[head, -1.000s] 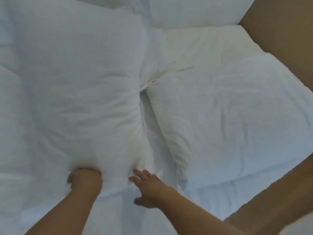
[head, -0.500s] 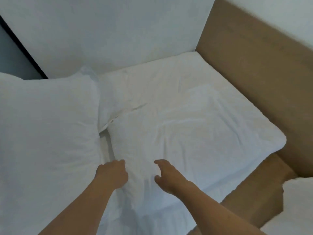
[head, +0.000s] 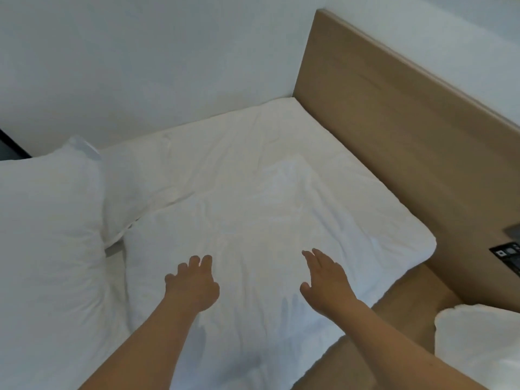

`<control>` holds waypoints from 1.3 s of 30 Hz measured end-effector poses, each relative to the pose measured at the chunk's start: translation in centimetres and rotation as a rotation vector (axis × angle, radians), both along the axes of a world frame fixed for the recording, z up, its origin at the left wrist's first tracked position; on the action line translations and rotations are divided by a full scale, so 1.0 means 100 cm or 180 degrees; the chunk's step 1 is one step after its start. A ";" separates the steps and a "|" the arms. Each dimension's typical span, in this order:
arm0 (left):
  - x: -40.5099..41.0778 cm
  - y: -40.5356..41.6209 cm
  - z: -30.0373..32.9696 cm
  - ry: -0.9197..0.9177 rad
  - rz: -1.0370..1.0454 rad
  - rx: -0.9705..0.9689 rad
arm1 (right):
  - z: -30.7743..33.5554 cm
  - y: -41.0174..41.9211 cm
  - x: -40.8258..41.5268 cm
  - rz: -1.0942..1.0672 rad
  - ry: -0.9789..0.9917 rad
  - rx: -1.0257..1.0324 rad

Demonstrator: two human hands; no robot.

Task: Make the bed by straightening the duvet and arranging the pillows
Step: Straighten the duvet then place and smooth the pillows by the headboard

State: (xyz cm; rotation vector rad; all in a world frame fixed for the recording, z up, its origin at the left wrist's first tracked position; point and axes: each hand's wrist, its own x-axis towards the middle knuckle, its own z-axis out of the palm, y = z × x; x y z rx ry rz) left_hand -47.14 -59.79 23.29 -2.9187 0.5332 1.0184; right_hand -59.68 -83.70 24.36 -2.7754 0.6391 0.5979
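Right pillow [head: 267, 220]: white and soft, lying flat at the head end of the bed, its far edge close to the wooden headboard [head: 408, 122]. Its cover is creased, with shallow folds running across the middle. One rounded corner points towards the bedside ledge [head: 422, 299], and its near edge reaches the side of the mattress.
Left pillow [head: 47, 235]: white and plump, at the left of the view, lying beside the right pillow. One puffed corner rises near the wall [head: 140, 66]. A deep crease pinches its right edge.
Sheet [head: 197, 147]: white and lightly wrinkled, showing between the two pillows and the wall. A folded fabric edge lies in the gap between the pillows.
Left hand [head: 194, 285]: over the near part of the right pillow, palm down, fingers loosely bent and slightly spread, gripping nothing. Whether the fingertips touch the cover cannot be told.
Right hand [head: 326, 280]: over the same pillow, to the right of the left hand and apart from it, fingers straight and together, thumb out, holding nothing. Contact with the cover cannot be told.
Second white bedding [head: 478, 347]: a rounded white mass at the lower right, beyond the wooden ledge.
Control panel [head: 506, 256]: a small dark panel at the right edge, details too small to read.
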 end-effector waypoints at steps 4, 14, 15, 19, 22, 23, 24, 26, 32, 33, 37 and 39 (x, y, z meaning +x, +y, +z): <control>-0.012 -0.066 -0.023 0.0089 -0.0240 0.0055 | -0.022 -0.070 -0.007 0.0196 0.0154 -0.0084; -0.032 -0.200 -0.045 0.0118 -0.0156 0.0247 | -0.018 -0.237 -0.002 0.0876 0.0216 -0.0506; -0.031 -0.215 -0.046 0.0118 -0.0209 0.0183 | -0.020 -0.250 -0.001 0.1004 0.0225 -0.0582; -0.025 -0.260 -0.074 0.0090 -0.0316 0.0183 | -0.054 -0.289 0.011 0.1544 -0.0158 -0.0795; -0.028 -0.268 -0.128 -0.0039 -0.0046 0.0534 | -0.111 -0.282 0.025 0.1832 -0.0594 -0.0549; -0.034 -0.268 -0.149 -0.0108 0.0192 0.0474 | -0.131 -0.275 0.029 0.1913 -0.0703 -0.0481; -0.040 -0.270 -0.172 -0.0195 0.0409 0.0396 | -0.154 -0.271 0.035 0.1972 -0.0865 -0.0496; -0.054 -0.272 -0.220 -0.0613 0.0479 0.0256 | -0.204 -0.271 0.040 0.1899 -0.0948 -0.0473; -0.069 -0.277 -0.320 -0.1987 0.0247 -0.0284 | -0.335 -0.271 0.018 0.1547 -0.1732 -0.0560; -0.067 -0.277 -0.329 -0.2111 0.0236 -0.0298 | -0.349 -0.267 0.018 0.1470 -0.1833 -0.0603; -0.058 -0.272 -0.356 -0.2487 0.0288 -0.0335 | -0.373 -0.260 0.031 0.1390 -0.2163 -0.0831; -0.058 -0.270 -0.358 -0.2649 0.0333 -0.0353 | -0.375 -0.263 0.035 0.1426 -0.2269 -0.0935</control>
